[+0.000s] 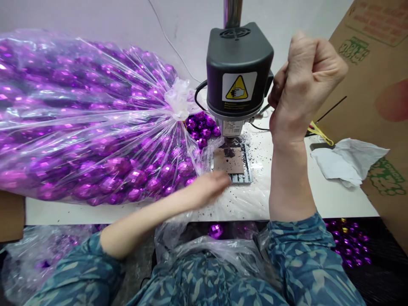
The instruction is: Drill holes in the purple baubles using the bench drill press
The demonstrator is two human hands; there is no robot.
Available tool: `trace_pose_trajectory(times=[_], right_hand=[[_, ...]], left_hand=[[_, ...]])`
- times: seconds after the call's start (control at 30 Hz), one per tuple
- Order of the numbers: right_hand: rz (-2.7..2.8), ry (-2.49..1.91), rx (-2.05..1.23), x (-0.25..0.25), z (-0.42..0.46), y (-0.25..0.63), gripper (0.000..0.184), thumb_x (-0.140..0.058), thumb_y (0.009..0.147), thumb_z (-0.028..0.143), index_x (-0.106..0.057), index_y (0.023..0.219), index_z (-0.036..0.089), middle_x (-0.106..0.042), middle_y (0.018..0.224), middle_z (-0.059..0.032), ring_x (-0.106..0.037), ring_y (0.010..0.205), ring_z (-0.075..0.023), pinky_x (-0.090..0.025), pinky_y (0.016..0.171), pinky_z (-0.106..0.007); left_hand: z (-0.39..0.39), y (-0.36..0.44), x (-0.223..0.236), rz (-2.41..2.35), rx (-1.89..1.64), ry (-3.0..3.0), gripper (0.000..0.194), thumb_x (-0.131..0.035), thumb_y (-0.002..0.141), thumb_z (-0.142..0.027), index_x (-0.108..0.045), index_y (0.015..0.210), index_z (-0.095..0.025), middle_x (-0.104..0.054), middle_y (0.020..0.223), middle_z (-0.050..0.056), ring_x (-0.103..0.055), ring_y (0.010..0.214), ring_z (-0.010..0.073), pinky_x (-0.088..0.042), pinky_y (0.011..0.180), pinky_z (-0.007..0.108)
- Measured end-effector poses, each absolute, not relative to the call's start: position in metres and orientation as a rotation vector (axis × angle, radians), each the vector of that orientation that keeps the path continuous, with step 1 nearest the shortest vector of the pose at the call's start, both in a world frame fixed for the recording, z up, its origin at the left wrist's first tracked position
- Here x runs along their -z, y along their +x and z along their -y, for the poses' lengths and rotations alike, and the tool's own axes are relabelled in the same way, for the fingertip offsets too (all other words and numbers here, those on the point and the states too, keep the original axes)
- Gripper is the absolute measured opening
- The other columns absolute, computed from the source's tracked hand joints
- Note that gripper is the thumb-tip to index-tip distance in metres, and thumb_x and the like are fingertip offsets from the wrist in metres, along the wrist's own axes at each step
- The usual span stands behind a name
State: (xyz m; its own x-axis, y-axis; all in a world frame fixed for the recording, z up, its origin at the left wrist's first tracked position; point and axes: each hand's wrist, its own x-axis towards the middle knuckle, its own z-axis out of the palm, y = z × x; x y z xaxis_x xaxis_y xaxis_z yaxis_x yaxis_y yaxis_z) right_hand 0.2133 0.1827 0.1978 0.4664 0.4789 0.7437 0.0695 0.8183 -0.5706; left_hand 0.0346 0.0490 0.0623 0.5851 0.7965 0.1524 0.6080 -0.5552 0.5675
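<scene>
A small bench drill press with a black head [240, 63] and a hand-warning label stands on the white table. My right hand [306, 80] is raised beside the head, fingers closed round the end of its feed lever; the grip itself is hidden. Below the chuck, a brown square plate [229, 160] with a small dark hole lies on the metal base [247, 178], strewn with dark shavings. My left hand [213, 185] is smeared by motion just in front of the base. Whether it holds anything does not show.
A large tied clear bag [95, 123] of shiny purple faceted balls fills the left. More purple balls [202, 127] lie behind the base. Crumpled white paper [349, 161] and a cardboard box [366, 97] are at right. Clear plastic [207, 250] lies over my lap.
</scene>
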Motion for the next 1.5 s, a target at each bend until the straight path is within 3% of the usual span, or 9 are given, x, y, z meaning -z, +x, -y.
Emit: trace_pose_trajectory(times=[0.07, 0.13, 0.27, 0.37, 0.53, 0.77, 1.17, 1.3, 1.5], right_hand=[[1.065, -0.576, -0.280, -0.197, -0.183, 0.213, 0.072, -0.055, 0.061, 0.094, -0.024, 0.054, 0.029, -0.027, 0.046, 0.0043, -0.028, 0.049, -0.0097, -0.025, 0.048, -0.034], [1.047, -0.565, -0.284, -0.197, -0.183, 0.213, 0.073, -0.055, 0.058, 0.095, -0.024, 0.054, 0.029, -0.028, 0.045, 0.0042, -0.028, 0.049, -0.0099, -0.026, 0.049, -0.034], [1.048, -0.592, -0.283, -0.198, -0.179, 0.211, 0.072, -0.055, 0.069, 0.090, -0.023, 0.055, 0.028, -0.028, 0.048, 0.0042, -0.027, 0.051, -0.0093, -0.024, 0.050, -0.032], [1.075, -0.652, -0.280, -0.198, -0.174, 0.211, 0.071, -0.051, 0.076, 0.087, -0.022, 0.057, 0.025, -0.029, 0.051, 0.0028, -0.028, 0.052, -0.0100, -0.021, 0.048, -0.032], [1.094, -0.663, -0.285, -0.198, -0.172, 0.212, 0.073, -0.052, 0.077, 0.086, -0.020, 0.058, 0.023, -0.029, 0.052, 0.0010, -0.030, 0.052, -0.0115, -0.018, 0.046, -0.033], [1.074, -0.644, -0.296, -0.198, -0.178, 0.210, 0.075, -0.051, 0.073, 0.090, -0.019, 0.058, 0.024, -0.027, 0.051, 0.0019, -0.027, 0.051, -0.0110, -0.021, 0.045, -0.032], [1.090, -0.585, -0.290, -0.198, -0.174, 0.209, 0.064, -0.056, 0.085, 0.073, -0.021, 0.060, 0.026, -0.025, 0.052, 0.0036, -0.028, 0.050, -0.0120, -0.024, 0.049, -0.032], [1.106, -0.633, -0.289, -0.197, -0.176, 0.210, 0.056, -0.053, 0.093, 0.057, -0.019, 0.061, 0.025, -0.023, 0.055, 0.0030, -0.029, 0.052, -0.0134, -0.027, 0.053, -0.032], [1.096, -0.669, -0.271, -0.198, -0.173, 0.208, 0.063, -0.045, 0.089, 0.076, -0.018, 0.062, 0.025, -0.024, 0.056, 0.0025, -0.029, 0.054, -0.0125, -0.027, 0.053, -0.032]], left_hand=[[-0.104, 0.029, -0.059, -1.382, -0.804, 2.325, 0.022, -0.051, 0.093, -0.007, -0.066, 0.101, -0.020, -0.071, 0.097, 0.010, -0.069, 0.094, 0.0257, -0.057, 0.088, 0.040], [-0.153, 0.027, -0.055, -1.724, -0.854, 2.230, 0.022, -0.058, 0.086, -0.004, -0.064, 0.105, -0.015, -0.070, 0.099, 0.016, -0.067, 0.102, 0.0327, -0.053, 0.097, 0.048], [-0.199, 0.032, -0.056, -2.105, -0.288, 2.052, 0.037, -0.071, 0.080, -0.007, -0.062, 0.116, -0.012, -0.068, 0.115, 0.020, -0.063, 0.120, 0.0392, -0.049, 0.104, 0.050], [-0.186, 0.032, -0.071, -2.062, -0.261, 2.095, 0.036, -0.069, 0.085, -0.011, -0.063, 0.121, -0.015, -0.066, 0.126, 0.019, -0.062, 0.125, 0.0371, -0.047, 0.107, 0.047], [-0.122, 0.029, -0.091, -1.427, -1.027, 1.600, 0.042, -0.072, 0.092, -0.033, -0.060, 0.130, -0.018, -0.074, 0.112, 0.010, -0.070, 0.107, 0.0250, -0.057, 0.099, 0.043], [-0.078, 0.046, -0.039, -1.047, -1.066, 0.878, 0.045, -0.082, 0.085, -0.039, -0.062, 0.119, -0.017, -0.075, 0.112, 0.010, -0.074, 0.096, 0.0192, -0.063, 0.089, 0.037], [-0.083, 0.046, -0.002, -1.429, -1.035, 2.201, 0.051, -0.073, 0.079, -0.008, -0.061, 0.127, -0.022, -0.061, 0.128, 0.012, -0.059, 0.122, 0.0314, -0.054, 0.102, 0.053], [-0.092, 0.044, -0.001, -1.515, -1.002, 2.242, 0.049, -0.082, 0.079, -0.019, -0.057, 0.120, -0.021, -0.065, 0.111, 0.009, -0.062, 0.108, 0.0307, -0.056, 0.094, 0.050], [-0.106, 0.043, -0.012, -1.379, -0.951, 2.095, 0.050, -0.078, 0.082, -0.017, -0.057, 0.127, -0.022, -0.064, 0.124, 0.010, -0.064, 0.116, 0.0284, -0.053, 0.101, 0.047]])
